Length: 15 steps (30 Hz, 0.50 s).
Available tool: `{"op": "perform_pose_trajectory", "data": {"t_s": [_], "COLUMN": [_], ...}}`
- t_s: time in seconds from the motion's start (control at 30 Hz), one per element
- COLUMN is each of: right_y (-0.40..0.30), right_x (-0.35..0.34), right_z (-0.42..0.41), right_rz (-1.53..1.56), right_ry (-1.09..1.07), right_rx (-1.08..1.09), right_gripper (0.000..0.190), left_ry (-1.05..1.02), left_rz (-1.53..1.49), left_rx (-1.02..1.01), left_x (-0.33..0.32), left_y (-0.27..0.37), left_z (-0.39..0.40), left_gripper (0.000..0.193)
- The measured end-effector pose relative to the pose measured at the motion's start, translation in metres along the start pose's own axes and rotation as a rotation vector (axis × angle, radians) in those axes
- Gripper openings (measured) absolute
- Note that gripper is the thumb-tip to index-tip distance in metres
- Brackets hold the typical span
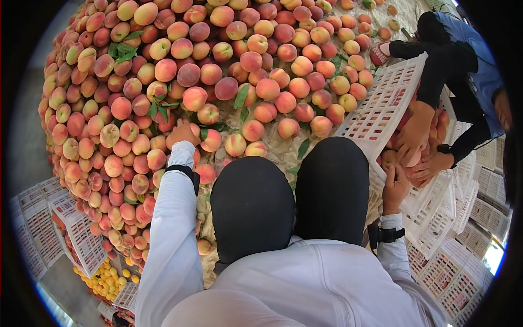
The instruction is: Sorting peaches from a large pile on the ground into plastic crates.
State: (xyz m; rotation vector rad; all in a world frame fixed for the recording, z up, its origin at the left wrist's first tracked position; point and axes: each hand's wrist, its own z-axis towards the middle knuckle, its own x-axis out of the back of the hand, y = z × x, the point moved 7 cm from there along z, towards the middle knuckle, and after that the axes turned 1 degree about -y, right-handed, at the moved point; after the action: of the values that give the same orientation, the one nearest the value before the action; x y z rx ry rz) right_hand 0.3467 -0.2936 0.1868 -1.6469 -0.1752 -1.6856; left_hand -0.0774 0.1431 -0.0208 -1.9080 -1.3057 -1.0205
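A large heap of red and yellow peaches (121, 108) spreads before me. My left hand (182, 134) reaches into its near edge, the back of the hand towards me. Its fingertips are hidden among the fruit, so whether it grips a peach cannot be told. On the right, my right hand (395, 189) is at the near end of a tilted white plastic crate (378, 107) holding peaches. Its fingertips meet a yellowish peach (389, 158) there; a firm hold cannot be made out. A co-worker's two hands (417, 133) are in the same crate, close to mine.
My bent knees (253, 204) stand between my arms, over a crumpled ground sheet (300, 135). Loose green leaves (242, 96) lie among the fruit. Stacked white crates (443, 274) stand at right, more crates (39, 222) at left. Yellow fruit (107, 280) lies at lower left.
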Motion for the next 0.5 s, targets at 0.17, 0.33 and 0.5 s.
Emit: {"op": "perform_pose_trajectory", "data": {"t_s": [0.17, 0.33, 0.5], "right_y": [-0.009, -0.007, -0.023], "right_x": [-0.001, 0.004, 0.005], "right_z": [0.002, 0.001, 0.01], "right_rz": [-0.016, -0.042, 0.491], "right_ry": [0.028, 0.031, 0.097], "right_rx": [0.016, -0.004, -0.008], "right_gripper": [0.019, 0.018, 0.014], "left_ry": [0.211, -0.306, -0.641], "left_rz": [-0.517, -2.054, -2.238], "left_rx": [-0.202, -0.177, -0.454], "left_x": [-0.006, 0.038, 0.123], "left_y": [-0.025, 0.022, 0.082], "left_z": [-0.023, -0.074, -0.112], "left_gripper": [0.078, 0.067, 0.076]}}
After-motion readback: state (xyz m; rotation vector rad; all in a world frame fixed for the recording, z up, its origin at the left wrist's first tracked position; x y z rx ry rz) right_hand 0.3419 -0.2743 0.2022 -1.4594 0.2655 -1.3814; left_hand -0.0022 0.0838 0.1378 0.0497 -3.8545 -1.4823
